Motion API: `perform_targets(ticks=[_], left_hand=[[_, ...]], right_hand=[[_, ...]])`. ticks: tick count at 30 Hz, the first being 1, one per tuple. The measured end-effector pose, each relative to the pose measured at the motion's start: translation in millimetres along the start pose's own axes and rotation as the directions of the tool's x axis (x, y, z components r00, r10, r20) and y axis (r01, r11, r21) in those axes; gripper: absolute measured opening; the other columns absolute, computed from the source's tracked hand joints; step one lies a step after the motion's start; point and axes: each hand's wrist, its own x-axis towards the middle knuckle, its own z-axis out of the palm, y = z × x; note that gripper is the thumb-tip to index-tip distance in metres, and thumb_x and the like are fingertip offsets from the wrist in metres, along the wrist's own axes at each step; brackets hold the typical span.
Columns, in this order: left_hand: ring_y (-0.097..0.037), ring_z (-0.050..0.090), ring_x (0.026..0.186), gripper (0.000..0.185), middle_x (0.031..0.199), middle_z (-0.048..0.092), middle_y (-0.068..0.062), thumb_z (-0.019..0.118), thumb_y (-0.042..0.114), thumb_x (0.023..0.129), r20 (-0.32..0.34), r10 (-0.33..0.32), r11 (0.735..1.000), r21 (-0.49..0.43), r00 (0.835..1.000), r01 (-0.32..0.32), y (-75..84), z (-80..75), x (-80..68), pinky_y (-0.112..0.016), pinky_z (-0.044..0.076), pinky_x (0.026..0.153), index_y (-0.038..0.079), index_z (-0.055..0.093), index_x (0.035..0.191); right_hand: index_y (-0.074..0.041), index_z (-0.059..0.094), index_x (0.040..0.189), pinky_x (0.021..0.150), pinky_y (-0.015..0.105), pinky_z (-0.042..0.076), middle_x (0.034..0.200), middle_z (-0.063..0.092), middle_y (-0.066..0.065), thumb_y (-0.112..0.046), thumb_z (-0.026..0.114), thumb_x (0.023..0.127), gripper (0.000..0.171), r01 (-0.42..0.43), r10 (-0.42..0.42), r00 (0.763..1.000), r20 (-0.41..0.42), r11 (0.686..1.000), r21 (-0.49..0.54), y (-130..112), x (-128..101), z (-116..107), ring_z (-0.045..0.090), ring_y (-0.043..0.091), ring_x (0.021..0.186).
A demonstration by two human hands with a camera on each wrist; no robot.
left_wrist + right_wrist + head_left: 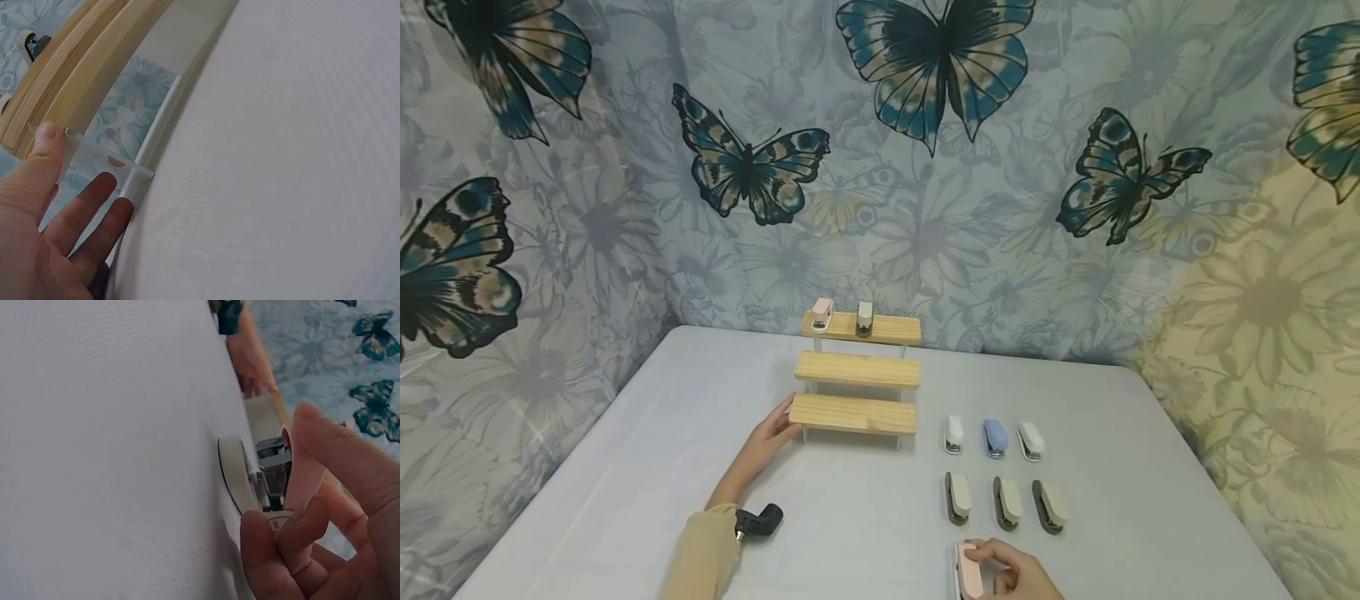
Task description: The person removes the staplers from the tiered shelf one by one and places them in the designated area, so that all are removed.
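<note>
- The right hand (1011,575) grips a pink stapler (967,570) at the counter's (625,467) near edge, just below the two rows
- The left hand (767,442), fingers straight and relaxed, touches the left end of the three-step wooden stand (853,414)
- Six staplers lie in two rows of three; two more sit on the top step
- Bare counter lies left of the stand

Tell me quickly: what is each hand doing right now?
Left hand: open, fingers touching the wooden stand.
Right hand: holding a pink stapler.
</note>
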Motion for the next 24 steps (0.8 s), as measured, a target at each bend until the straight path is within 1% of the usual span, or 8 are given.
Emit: perform_targets(ticks=[6,11,14,17,19,21,22,24], left_hand=[[-0.017,0.043,0.095,0.061,0.103,0.050,-0.001,0.052,0.040,0.071,-0.001,-0.012,1.000,-0.006,1.000,0.012,1.5,-1.1,-1.1,-0.040,0.034,0.079,0.025,0.026,0.124],[-0.017,0.043,0.095,0.062,0.101,0.051,0.000,0.052,0.041,0.071,-0.005,-0.023,1.000,-0.004,1.000,0.023,0.7,-1.2,-1.5,-0.040,0.034,0.079,0.024,0.026,0.124],[-0.016,0.044,0.094,0.062,0.101,0.051,0.000,0.052,0.042,0.070,-0.013,-0.031,0.999,0.007,0.999,0.032,0.5,-0.9,-1.8,-0.040,0.034,0.079,0.025,0.026,0.124],[-0.017,0.044,0.094,0.063,0.102,0.050,-0.001,0.052,0.042,0.070,-0.011,-0.022,1.000,0.018,1.000,0.022,0.0,-0.1,-2.0,-0.040,0.035,0.078,0.024,0.026,0.124],[-0.017,0.044,0.094,0.063,0.104,0.049,-0.002,0.052,0.042,0.071,-0.007,-0.015,1.000,0.026,1.000,0.016,-0.6,0.4,-1.9,-0.040,0.035,0.078,0.023,0.025,0.124],[-0.017,0.044,0.094,0.063,0.103,0.049,-0.003,0.052,0.042,0.071,-0.005,-0.007,1.000,0.028,1.000,0.007,-1.2,0.5,-1.6,-0.040,0.035,0.078,0.021,0.025,0.125],[-0.017,0.044,0.094,0.063,0.103,0.050,-0.002,0.052,0.042,0.071,-0.006,-0.011,1.000,0.025,1.000,0.011,-1.3,0.5,-1.3,-0.040,0.035,0.078,0.023,0.025,0.124],[-0.016,0.044,0.094,0.062,0.102,0.050,-0.001,0.052,0.042,0.071,-0.005,-0.010,1.000,0.020,1.000,0.010,-1.5,0.2,-0.6,-0.040,0.035,0.078,0.024,0.025,0.124]], right_hand=[[-0.002,0.048,0.102,0.035,0.012,0.035,0.116,0.028,0.027,-0.010,0.064,0.063,0.043,0.011,-0.009,1.000,0.024,0.998,-0.054,-4.8,0.8,0.2,0.035,0.001,0.039],[-0.003,0.046,0.103,0.034,0.014,0.036,0.116,0.026,0.030,-0.010,0.065,0.060,0.047,0.047,-0.043,0.998,0.052,0.996,-0.081,-4.2,1.2,-1.0,0.035,0.001,0.039],[-0.005,0.046,0.105,0.033,0.016,0.037,0.115,0.027,0.030,-0.011,0.065,0.062,0.047,0.073,-0.064,0.995,0.075,0.989,-0.125,-4.4,1.2,-2.2,0.035,0.001,0.039],[-0.007,0.045,0.106,0.033,0.018,0.037,0.116,0.027,0.030,-0.015,0.064,0.064,0.047,0.067,-0.050,0.994,0.093,0.979,-0.190,-9.6,0.2,-4.0,0.033,0.001,0.038],[-0.007,0.046,0.105,0.034,0.019,0.039,0.116,0.027,0.030,-0.018,0.063,0.066,0.043,0.037,-0.023,0.997,0.067,0.976,-0.212,-16.6,-0.5,-3.5,0.035,0.001,0.037],[-0.005,0.046,0.105,0.036,0.022,0.041,0.117,0.026,0.028,-0.019,0.060,0.069,0.042,-0.010,0.016,0.999,0.034,0.984,-0.177,-25.8,-0.9,-3.0,0.038,0.004,0.036],[-0.002,0.046,0.105,0.035,0.025,0.042,0.117,0.026,0.029,-0.019,0.059,0.070,0.041,-0.009,0.010,1.000,0.002,0.986,-0.168,-31.4,0.2,-2.3,0.038,0.006,0.035],[0.000,0.044,0.106,0.035,0.028,0.042,0.118,0.027,0.025,-0.018,0.057,0.072,0.040,-0.006,0.000,0.999,-0.042,0.989,-0.148,-41.1,3.5,-3.3,0.040,0.011,0.033]])
